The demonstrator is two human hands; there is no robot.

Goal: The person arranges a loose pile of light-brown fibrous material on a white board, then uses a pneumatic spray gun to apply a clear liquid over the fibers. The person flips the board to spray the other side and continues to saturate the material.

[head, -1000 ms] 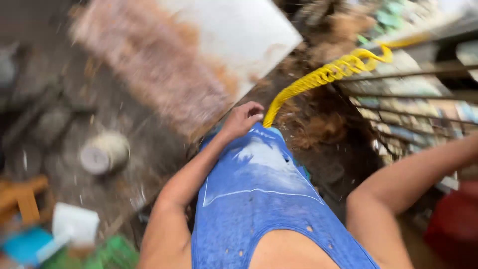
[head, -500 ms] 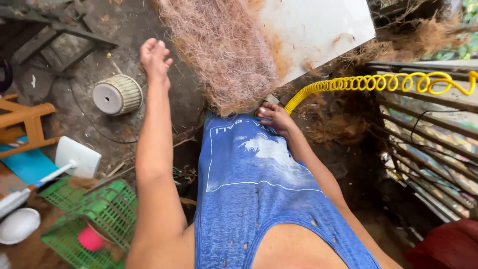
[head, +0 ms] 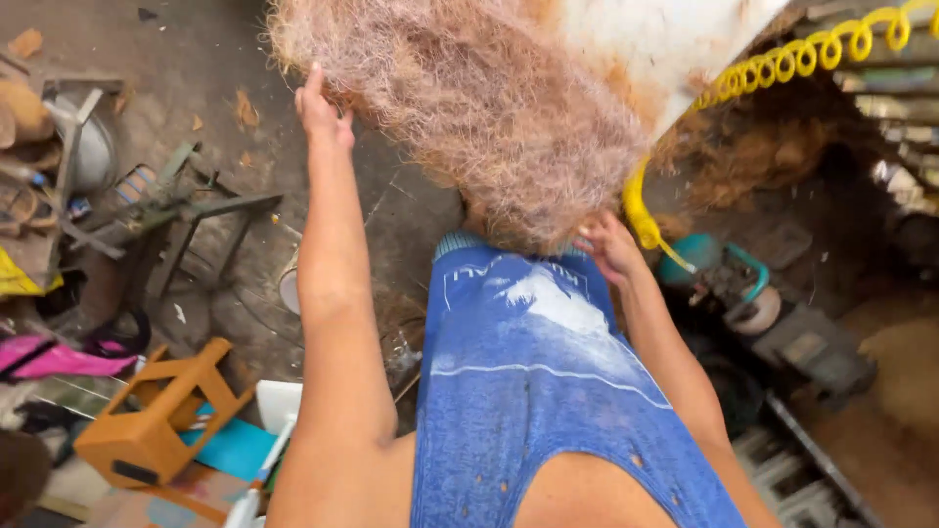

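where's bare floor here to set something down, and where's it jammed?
Freest: the grey concrete floor at upper left, between the left hand on the fibre mat and the metal frame. A narrower strip runs between that frame and the left forearm. Crowded: lower left around the orange stool; right side under the yellow coiled hose, by the right hand.

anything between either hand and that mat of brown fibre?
Nothing visible. The left hand is already at the left edge of the shaggy brown fibre mat, and the right hand is at its lower right corner. The coiled yellow hose runs just right of the right hand, not between hand and mat.
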